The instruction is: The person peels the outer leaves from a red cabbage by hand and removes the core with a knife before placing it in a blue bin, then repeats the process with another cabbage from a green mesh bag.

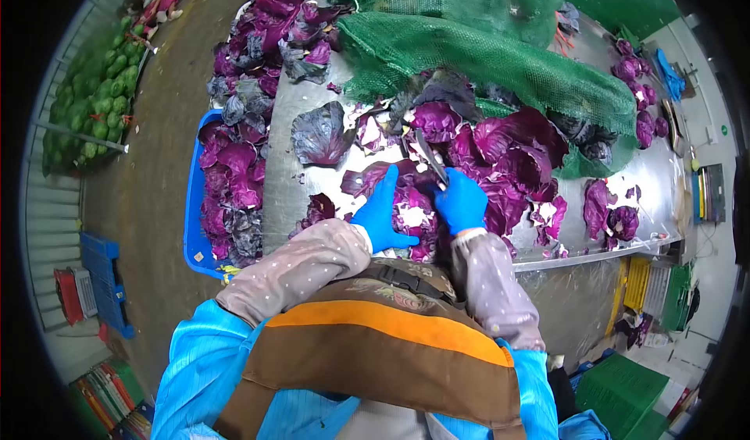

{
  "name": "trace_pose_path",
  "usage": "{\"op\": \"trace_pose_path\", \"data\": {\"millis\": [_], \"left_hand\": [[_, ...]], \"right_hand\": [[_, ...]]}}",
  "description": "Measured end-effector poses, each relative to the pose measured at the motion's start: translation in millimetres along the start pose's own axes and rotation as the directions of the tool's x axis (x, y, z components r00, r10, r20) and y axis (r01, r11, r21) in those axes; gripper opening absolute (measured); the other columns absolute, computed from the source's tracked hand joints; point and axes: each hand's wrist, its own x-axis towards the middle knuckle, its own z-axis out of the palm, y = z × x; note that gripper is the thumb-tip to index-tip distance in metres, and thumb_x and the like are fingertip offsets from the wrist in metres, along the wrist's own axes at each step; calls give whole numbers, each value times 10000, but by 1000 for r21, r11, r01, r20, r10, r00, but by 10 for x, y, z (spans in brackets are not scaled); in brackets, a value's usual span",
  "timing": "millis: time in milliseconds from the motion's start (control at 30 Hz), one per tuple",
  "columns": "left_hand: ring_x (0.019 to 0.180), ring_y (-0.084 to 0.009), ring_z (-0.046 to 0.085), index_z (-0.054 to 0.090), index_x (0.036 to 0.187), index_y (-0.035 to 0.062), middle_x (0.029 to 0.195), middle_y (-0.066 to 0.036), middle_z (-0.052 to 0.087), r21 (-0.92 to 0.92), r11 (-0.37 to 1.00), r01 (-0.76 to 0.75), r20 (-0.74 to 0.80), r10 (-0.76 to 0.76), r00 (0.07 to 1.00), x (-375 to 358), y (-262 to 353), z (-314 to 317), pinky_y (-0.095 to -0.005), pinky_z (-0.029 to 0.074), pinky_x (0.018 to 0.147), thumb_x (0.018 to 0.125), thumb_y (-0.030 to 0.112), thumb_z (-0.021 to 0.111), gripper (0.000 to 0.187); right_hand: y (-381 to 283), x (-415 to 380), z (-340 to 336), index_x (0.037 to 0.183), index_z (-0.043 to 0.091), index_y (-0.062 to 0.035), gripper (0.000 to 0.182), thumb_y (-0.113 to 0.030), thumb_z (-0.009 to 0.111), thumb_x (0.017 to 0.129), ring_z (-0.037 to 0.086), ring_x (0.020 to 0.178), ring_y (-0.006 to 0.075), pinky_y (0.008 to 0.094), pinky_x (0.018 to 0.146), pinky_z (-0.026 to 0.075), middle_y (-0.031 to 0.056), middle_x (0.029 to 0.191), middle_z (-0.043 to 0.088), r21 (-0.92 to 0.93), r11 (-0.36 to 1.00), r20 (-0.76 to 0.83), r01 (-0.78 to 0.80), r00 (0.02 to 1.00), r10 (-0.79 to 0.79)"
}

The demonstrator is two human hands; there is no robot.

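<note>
My left hand point(380, 215), in a blue glove, is cupped with its fingers apart against the side of a red cabbage point(414, 215) whose cut pale base faces up. In my right hand point(462, 203), also gloved in blue, is a knife point(429, 156). Its blade points up and away from me, just beyond the cabbage. Loose purple leaves point(512, 155) are heaped right of the knife. A dark outer leaf point(320, 134) lies farther left on the metal table point(293, 198), among pale scraps.
A blue crate point(193, 206) full of cabbage leaves stands at the table's left edge. Green mesh sacks point(500, 61) holding cabbages lie across the far side. More trimmings point(598, 206) sit at right. Sacks of green produce point(98, 96) stand across the floor, with a person near them.
</note>
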Motion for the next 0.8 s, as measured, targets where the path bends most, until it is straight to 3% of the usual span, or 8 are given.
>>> {"op": "trace_pose_path", "data": {"millis": [233,300,367,400,467,500,633,800], "left_hand": [[1415,-385,213,55,1517,60,1522,-251,182,68,978,-197,48,194,980,-188,-50,-54,-444,251,1144,590,379,888,1286],[1411,-386,215,96,1514,74,1518,-227,199,186,945,-270,50,266,963,-259,-73,-93,-441,250,1148,568,362,893,1271],[1407,-387,217,137,1511,88,1515,-203,217,299,891,-343,61,341,938,-263,-52,-159,-437,249,1151,546,345,899,1257],[1363,-412,285,195,1507,156,1476,-208,272,367,869,-331,66,331,941,-244,147,-292,-450,306,1118,505,338,906,1242],[1328,-424,330,224,1501,199,1449,-220,291,318,923,-217,194,160,968,-137,348,-391,-465,354,1081,481,337,912,1238],[1310,-431,352,238,1497,220,1436,-226,301,298,943,-148,254,71,965,-118,391,-381,-472,378,1062,469,337,915,1237],[1239,-449,397,295,1434,143,1371,-254,287,261,930,259,-1,-268,963,-134,385,-114,-494,405,1022,506,433,905,1149],[1256,-452,366,265,1432,83,1362,-269,276,282,911,301,-30,-305,952,-118,420,-51,-494,380,1044,510,479,898,1186]], "right_hand": [[91,293,289,918,661,-88,343,-392,725,774,656,791,391,502,661,503,182,859,676,28,992,-59,-126,990,128],[123,364,297,932,670,-78,403,-413,770,730,643,863,408,495,695,505,206,905,671,132,961,-32,-243,968,249],[218,383,307,1034,645,-71,438,-426,726,790,652,881,388,465,720,504,205,918,675,205,957,18,-204,979,204],[221,328,279,1070,626,-70,432,-419,691,826,656,873,379,453,724,501,199,916,676,392,910,-51,-138,984,171],[198,-16,165,1142,588,-67,421,-407,621,896,663,856,360,428,732,496,188,910,677,694,719,-173,33,977,122],[167,-234,-18,1208,532,-64,390,-373,516,969,661,810,337,400,719,491,175,889,670,620,783,-145,38,987,67],[288,-1109,-270,1125,586,-82,304,-330,490,980,666,809,368,425,639,483,207,881,660,566,823,5,45,998,-58],[396,-1383,-261,1015,592,-126,347,-453,496,950,628,729,426,514,598,465,204,777,649,359,932,225,-56,974,-29]]}}
